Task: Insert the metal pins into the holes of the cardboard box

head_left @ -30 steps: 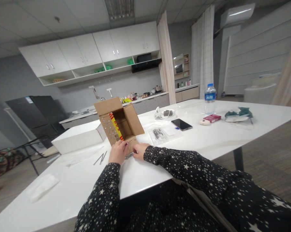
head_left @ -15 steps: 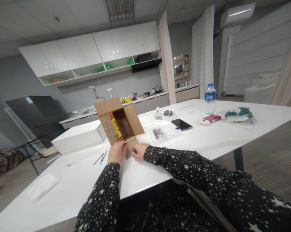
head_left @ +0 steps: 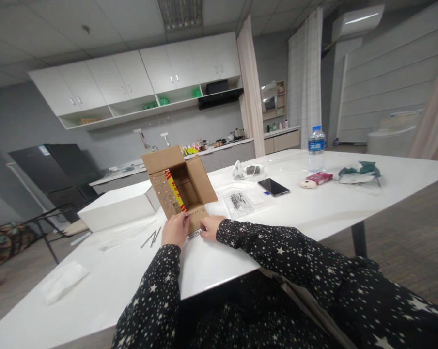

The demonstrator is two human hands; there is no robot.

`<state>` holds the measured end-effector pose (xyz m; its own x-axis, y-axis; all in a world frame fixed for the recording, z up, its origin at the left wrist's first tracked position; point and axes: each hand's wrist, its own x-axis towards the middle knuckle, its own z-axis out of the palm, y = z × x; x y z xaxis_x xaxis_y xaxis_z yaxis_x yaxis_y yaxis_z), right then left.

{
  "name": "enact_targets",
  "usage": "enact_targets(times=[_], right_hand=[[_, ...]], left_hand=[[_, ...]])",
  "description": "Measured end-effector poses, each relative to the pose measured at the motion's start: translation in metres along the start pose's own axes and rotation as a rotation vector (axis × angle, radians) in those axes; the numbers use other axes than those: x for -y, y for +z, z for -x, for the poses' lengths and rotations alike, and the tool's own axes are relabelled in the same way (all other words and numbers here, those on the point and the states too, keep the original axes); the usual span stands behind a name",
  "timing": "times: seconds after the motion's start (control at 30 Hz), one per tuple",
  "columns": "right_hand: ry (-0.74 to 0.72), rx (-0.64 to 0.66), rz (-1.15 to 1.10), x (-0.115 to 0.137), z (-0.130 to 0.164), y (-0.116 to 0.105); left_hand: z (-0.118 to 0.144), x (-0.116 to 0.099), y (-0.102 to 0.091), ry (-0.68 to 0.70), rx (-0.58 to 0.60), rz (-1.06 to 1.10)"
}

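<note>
An open brown cardboard box [head_left: 182, 186] lies on its side on the white table [head_left: 313, 208], its mouth toward me, flaps spread, with a red and yellow print inside. My left hand [head_left: 175, 230] rests against the box's lower flap, fingers curled on its edge. My right hand [head_left: 211, 227] sits just right of it, pinching a thin metal piece [head_left: 194, 234] that lies at the flap's front edge. Both sleeves are black with white stars.
A white box [head_left: 119, 208] stands left of the cardboard one, with thin metal rods [head_left: 151, 237] in front. A plastic bag of small parts [head_left: 239, 201], a phone [head_left: 273, 187], a water bottle [head_left: 316, 149], a red pack [head_left: 320, 178] and a folded white cloth [head_left: 61, 282] lie on the table.
Almost nothing has moved. My left hand's fingers have shifted slightly on the flap's edge.
</note>
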<state>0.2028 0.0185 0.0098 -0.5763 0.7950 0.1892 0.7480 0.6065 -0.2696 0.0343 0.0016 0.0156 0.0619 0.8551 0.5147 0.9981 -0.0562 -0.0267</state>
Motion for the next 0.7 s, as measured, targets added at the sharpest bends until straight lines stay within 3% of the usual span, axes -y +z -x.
enact_targets(times=[0.7], right_hand=[[-0.004, -0.002, -0.009, -0.0006, 0.0005, 0.0006]], left_hand=[[0.0011, -0.0033, -0.0074, -0.065, -0.002, -0.039]])
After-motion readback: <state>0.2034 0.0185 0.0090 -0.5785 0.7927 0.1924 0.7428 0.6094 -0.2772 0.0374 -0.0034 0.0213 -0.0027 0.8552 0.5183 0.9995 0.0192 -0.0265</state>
